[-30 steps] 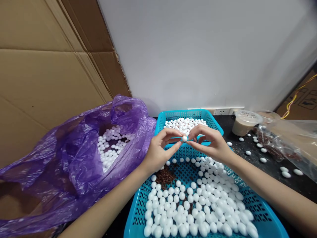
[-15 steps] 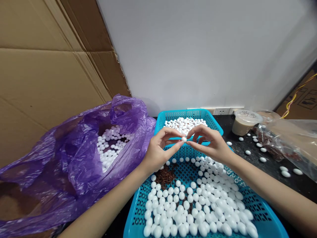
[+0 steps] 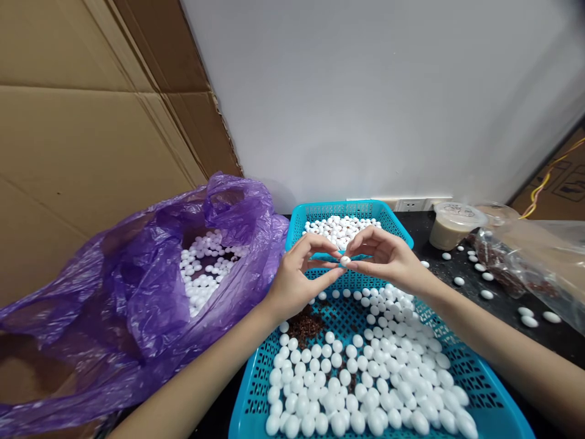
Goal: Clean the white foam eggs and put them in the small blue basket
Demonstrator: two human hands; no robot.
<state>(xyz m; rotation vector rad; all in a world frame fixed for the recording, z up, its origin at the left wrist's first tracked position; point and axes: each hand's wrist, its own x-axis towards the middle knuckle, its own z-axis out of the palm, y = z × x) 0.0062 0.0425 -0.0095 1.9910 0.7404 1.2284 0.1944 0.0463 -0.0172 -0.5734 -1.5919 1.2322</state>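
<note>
Head view: the two hands are together. The left hand (image 3: 297,280) and the right hand (image 3: 388,259) pinch one white foam bead (image 3: 345,261) between their fingertips, above the far edge of the nearer blue basket (image 3: 496,399). This basket is cut off by the picture bottom, and its beads are too many for counting. It has one patch of brown granules (image 3: 306,326). Behind it, the farther blue basket (image 3: 347,208) is partly hidden by the hands. One purple plastic bag (image 3: 150,286) beside the baskets holds more beads. On the black table (image 3: 503,332) stand one lidded plastic cup (image 3: 452,227) and one clear plastic bag (image 3: 539,268), cut off by the right edge.
</note>
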